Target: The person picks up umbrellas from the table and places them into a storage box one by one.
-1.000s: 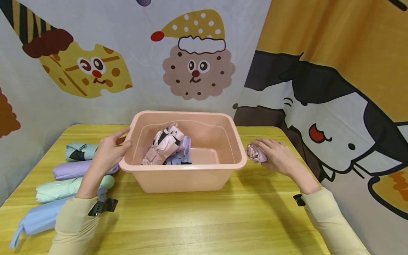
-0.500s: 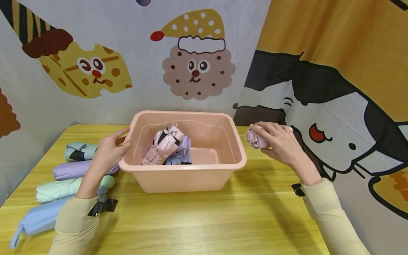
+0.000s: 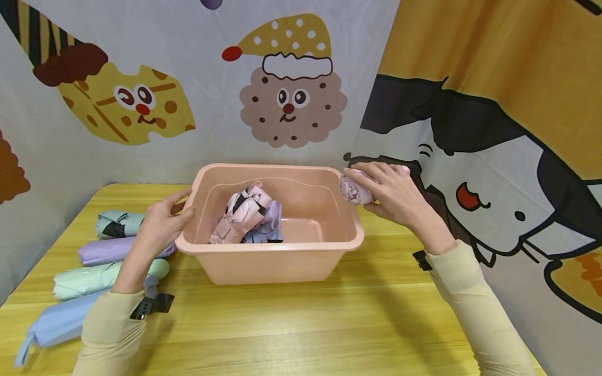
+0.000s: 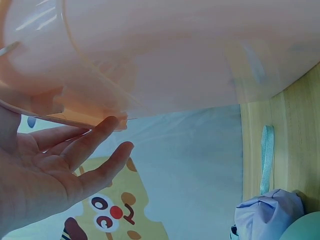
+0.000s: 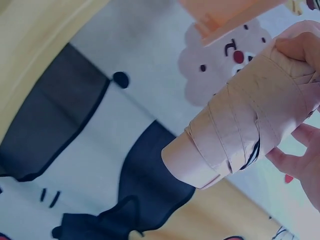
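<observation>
Folded pink umbrella (image 5: 220,120) is held in my right hand (image 3: 392,196), just over the right rim of a peach plastic bin (image 3: 273,263). Its crumpled canopy end points left in the head view, and its smooth tapered end shows in the right wrist view. My left hand (image 3: 164,219) touches the bin's left rim from outside, its fingers (image 4: 95,140) fairly straight under the lip. Inside the bin, toward the left, lie a pink-and-black folded umbrella (image 3: 244,211) and a lilac-blue one (image 3: 268,224) partly beneath it.
Left of the bin, several folded umbrellas lie in a row on the wooden table (image 3: 282,324): grey-teal (image 3: 117,224), purple (image 3: 105,250), mint (image 3: 87,279) and blue (image 3: 66,321). My left forearm passes over them. A cartoon-printed cloth (image 3: 291,104) hangs behind.
My right hand has lifted the pink umbrella from beside the bin and carried it up and left to the right rim. The left hand has stayed put.
</observation>
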Available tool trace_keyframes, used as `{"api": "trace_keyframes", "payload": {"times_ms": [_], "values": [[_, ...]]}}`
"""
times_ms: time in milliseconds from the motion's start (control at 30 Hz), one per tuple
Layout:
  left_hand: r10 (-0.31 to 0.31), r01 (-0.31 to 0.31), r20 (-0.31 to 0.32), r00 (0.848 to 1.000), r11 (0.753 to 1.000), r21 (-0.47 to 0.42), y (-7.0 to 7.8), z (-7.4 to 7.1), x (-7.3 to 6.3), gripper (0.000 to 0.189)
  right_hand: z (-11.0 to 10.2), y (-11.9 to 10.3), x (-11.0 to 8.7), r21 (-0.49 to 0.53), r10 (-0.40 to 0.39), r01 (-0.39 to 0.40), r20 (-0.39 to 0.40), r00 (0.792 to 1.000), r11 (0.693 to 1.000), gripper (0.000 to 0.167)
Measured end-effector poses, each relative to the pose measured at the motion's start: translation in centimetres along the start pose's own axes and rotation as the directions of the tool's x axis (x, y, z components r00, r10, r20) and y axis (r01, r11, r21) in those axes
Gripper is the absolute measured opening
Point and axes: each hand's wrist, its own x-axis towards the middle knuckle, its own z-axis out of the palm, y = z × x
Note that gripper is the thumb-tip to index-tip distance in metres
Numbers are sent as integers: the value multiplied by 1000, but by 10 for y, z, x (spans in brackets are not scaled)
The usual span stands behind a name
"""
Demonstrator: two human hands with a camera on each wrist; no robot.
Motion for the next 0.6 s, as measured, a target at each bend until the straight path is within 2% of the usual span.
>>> {"api": "trace_keyframes", "payload": {"times_ms": [267,600], "values": [[-4,4,4,1000,1000,5,1,-1,0,56,-6,-16,38,44,-40,37,61,997,998,74],[11,-11,20,1000,1000,-13,1,-1,-1,58,-6,-37,79,25,-109,106,157,982,994,77]]}}
